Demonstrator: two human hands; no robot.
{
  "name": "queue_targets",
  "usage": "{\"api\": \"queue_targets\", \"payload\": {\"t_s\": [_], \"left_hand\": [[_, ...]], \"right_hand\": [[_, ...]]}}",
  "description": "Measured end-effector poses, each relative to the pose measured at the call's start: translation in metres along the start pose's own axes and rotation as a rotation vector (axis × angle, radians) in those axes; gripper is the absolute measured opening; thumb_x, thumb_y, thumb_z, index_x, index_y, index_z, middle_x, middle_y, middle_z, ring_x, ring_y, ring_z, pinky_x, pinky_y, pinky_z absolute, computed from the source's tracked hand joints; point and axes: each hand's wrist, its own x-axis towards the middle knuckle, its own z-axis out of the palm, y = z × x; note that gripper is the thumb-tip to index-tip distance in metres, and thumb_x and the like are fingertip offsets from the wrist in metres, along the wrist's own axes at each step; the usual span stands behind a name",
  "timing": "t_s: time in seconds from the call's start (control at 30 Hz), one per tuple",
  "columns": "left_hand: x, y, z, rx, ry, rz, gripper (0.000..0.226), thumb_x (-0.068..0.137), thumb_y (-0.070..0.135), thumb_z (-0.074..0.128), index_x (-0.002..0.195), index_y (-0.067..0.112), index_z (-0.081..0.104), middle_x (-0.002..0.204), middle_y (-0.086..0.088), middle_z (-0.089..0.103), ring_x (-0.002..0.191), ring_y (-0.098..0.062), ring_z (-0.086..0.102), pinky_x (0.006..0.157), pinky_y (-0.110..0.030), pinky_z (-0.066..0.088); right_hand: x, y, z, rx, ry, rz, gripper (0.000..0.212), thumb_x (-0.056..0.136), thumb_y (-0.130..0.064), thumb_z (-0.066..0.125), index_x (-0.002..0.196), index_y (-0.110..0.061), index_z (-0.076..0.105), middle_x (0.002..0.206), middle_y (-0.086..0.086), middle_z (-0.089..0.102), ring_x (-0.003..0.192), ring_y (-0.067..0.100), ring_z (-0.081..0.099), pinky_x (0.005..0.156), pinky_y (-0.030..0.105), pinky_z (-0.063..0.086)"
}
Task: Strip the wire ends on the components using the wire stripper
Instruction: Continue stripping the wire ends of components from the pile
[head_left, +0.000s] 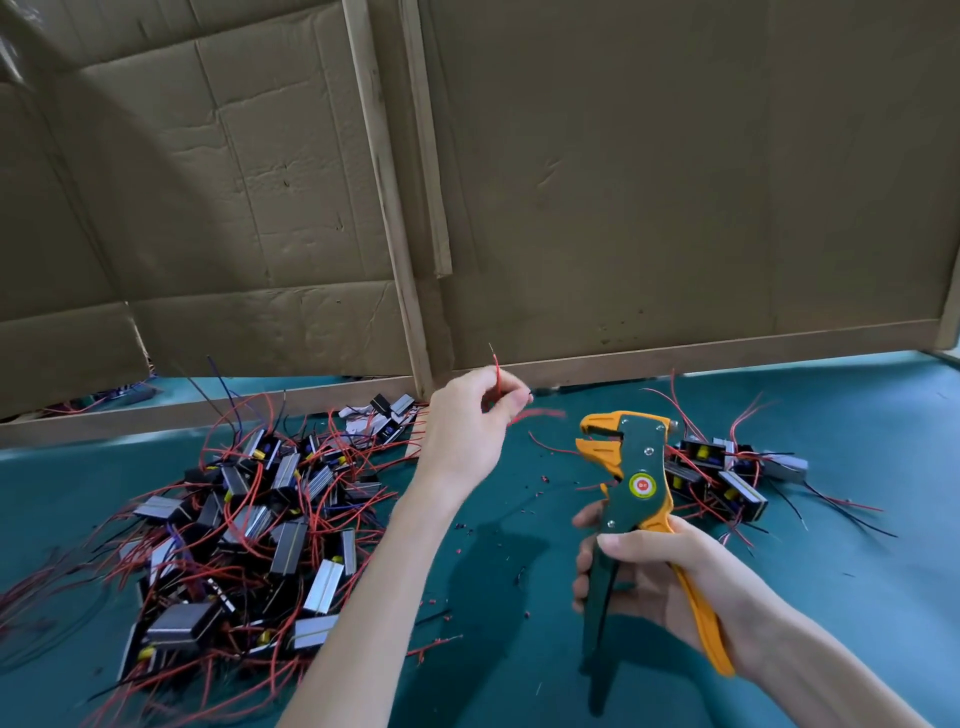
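- Green table (857, 597), cardboard (623, 182) behind; components pile (249, 519) at eight o'clock.
- Our left hand (467, 431) pinches a red wire (497, 376).
- Our right hand (665, 571) grips the wire stripper (631, 467).
- We should push only the wire's end in, then squeeze gently.

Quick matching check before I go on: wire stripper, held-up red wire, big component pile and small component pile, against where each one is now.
1 wire stripper
2 red wire
3 big component pile
4 small component pile

A pinched in left hand
B on green mat, left side
C gripped in right hand
D on the mat, right side, beyond the stripper

Pairs: 1-C, 2-A, 3-B, 4-D
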Motion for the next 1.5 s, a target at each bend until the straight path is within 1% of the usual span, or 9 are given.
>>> {"api": "queue_targets", "payload": {"t_s": [0.2,0.3,0.4,0.5,0.63,0.87,1.03,1.27,1.5], "left_hand": [[0.011,0.046,0.038,-0.32,0.065,0.166,0.01,0.093,0.008,0.061,0.086,0.011,0.067,0.079,-0.004,0.067,0.066,-0.018,0.064,0.068,-0.031,0.057],[0.014,0.064,0.071,-0.325,-0.159,0.183,0.017,0.093,-0.003,0.055,0.1,0.005,0.069,0.097,-0.013,0.069,0.086,-0.021,0.066,0.083,-0.026,0.053],[0.01,0.069,0.087,-0.21,-0.484,0.112,0.05,0.092,-0.012,0.041,0.133,0.014,0.053,0.136,-0.013,0.049,0.111,-0.024,0.059,0.089,-0.025,0.047],[0.002,0.061,0.078,-0.147,-0.537,0.061,0.062,0.093,-0.008,0.039,0.147,0.023,0.033,0.149,-0.007,0.03,0.116,-0.025,0.056,0.085,-0.023,0.044],[-0.007,0.035,0.033,-0.009,-0.594,-0.018,0.053,0.096,0.002,0.042,0.144,0.024,0.035,0.142,-0.005,0.037,0.115,-0.021,0.055,0.086,-0.019,0.044],[-0.005,-0.043,-0.053,0.726,-0.88,-0.374,0.05,0.089,-0.011,0.043,0.125,0.019,0.061,0.135,-0.003,0.055,0.119,-0.019,0.054,0.09,-0.026,0.045],[-0.008,-0.083,-0.057,0.855,-0.761,-0.491,0.037,0.082,-0.006,0.063,0.108,0.019,0.072,0.122,-0.002,0.064,0.108,-0.021,0.061,0.087,-0.033,0.053],[-0.008,-0.1,-0.053,0.91,-0.697,-0.407,0.016,0.078,0.008,0.075,0.083,0.023,0.073,0.097,0.004,0.069,0.097,-0.016,0.062,0.074,-0.028,0.048],[-0.007,-0.106,-0.061,0.786,-0.711,-0.416,0.018,0.078,0.01,0.077,0.084,0.024,0.067,0.091,0.005,0.061,0.085,-0.017,0.061,0.074,-0.03,0.052]], "right_hand": [[0.005,0.005,-0.001,0.034,0.109,0.153,0.028,0.061,0.006,0.066,0.089,0.005,0.067,0.077,0.026,0.063,0.066,0.04,0.066,0.062,0.05,0.059],[0.005,0.006,-0.001,0.045,0.118,0.187,0.025,0.062,0.006,0.065,0.087,0.005,0.067,0.076,0.025,0.063,0.064,0.039,0.066,0.061,0.049,0.059],[0.006,0.006,-0.002,0.076,0.144,0.197,0.019,0.064,0.001,0.062,0.081,0.005,0.069,0.075,0.026,0.063,0.062,0.039,0.066,0.06,0.049,0.059],[0.008,0.006,-0.005,0.103,0.155,0.204,0.02,0.062,0.001,0.062,0.079,0.006,0.069,0.074,0.026,0.063,0.062,0.039,0.066,0.059,0.05,0.059],[0.01,0.007,-0.005,0.123,0.168,0.228,0.023,0.063,0.0,0.06,0.084,0.006,0.067,0.074,0.026,0.063,0.06,0.038,0.066,0.058,0.049,0.059],[0.01,0.007,-0.006,0.109,0.178,0.211,0.025,0.064,-0.001,0.062,0.088,0.006,0.067,0.076,0.025,0.063,0.063,0.039,0.066,0.06,0.049,0.059],[0.015,0.01,-0.012,0.131,0.207,0.194,0.025,0.061,-0.001,0.064,0.085,0.006,0.069,0.077,0.026,0.063,0.064,0.04,0.067,0.062,0.051,0.058],[0.019,0.014,-0.018,0.128,0.214,0.196,0.023,0.056,-0.003,0.069,0.077,0.004,0.074,0.076,0.026,0.064,0.065,0.04,0.067,0.063,0.05,0.058],[0.019,0.015,-0.019,0.125,0.201,0.201,0.023,0.056,-0.003,0.069,0.078,0.005,0.075,0.076,0.026,0.064,0.066,0.041,0.067,0.064,0.051,0.058]]}}
